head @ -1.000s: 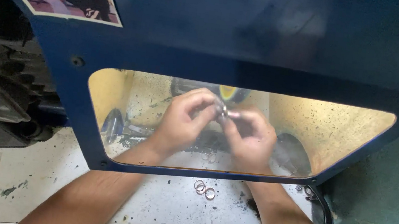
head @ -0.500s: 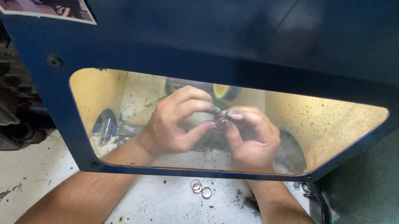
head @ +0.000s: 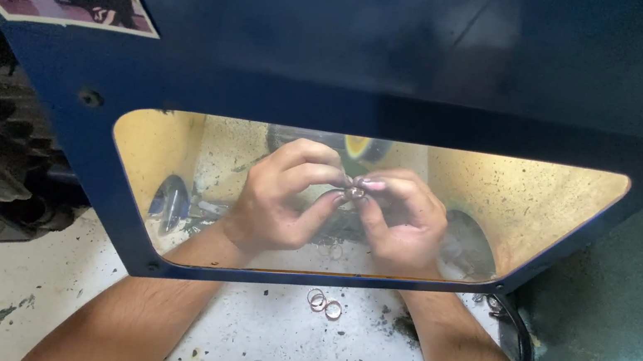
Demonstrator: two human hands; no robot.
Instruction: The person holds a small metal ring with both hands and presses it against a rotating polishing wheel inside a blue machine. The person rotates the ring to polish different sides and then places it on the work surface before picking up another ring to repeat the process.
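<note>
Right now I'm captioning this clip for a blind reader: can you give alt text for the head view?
Behind a blue guard's clear window, the left hand and right hand pinch one small metal ring near a polishing wheel. Three loose rings lie on the speckled white bench.

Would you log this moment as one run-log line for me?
left hand: pinching small ring | right hand: pinching same ring | behind clear shield | loose rings on bench

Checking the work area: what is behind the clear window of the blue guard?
Behind the window, the left hand and right hand pinch a small ring before a dark wheel. Hands cover the wheel's lower part.
</note>
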